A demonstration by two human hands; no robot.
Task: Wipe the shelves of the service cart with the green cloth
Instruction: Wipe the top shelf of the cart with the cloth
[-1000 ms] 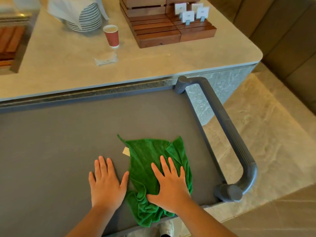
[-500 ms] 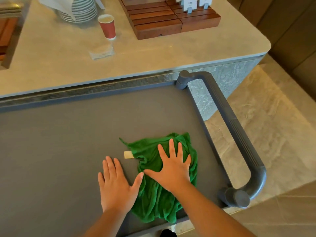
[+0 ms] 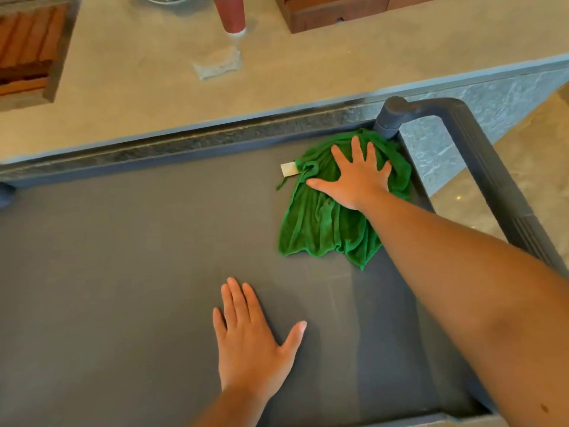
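Grey cart shelf (image 3: 138, 272); green cloth (image 3: 320, 223) lies on it.

Right hand (image 3: 357, 177) hides part of green cloth (image 3: 317, 223); top edge crops red cup (image 3: 231, 13).

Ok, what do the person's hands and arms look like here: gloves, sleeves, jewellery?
Left hand and right hand are bare: no gloves, no rings showing. Both forearms are uncovered as far as the frame reaches, with no sleeve, watch or band. A small dark spot marks the right forearm.

Your right grip (image 3: 358, 180) presses flat on the green cloth (image 3: 320, 223) beside the cart handle (image 3: 475, 167); your left grip (image 3: 249, 343) rests flat, farther from it.
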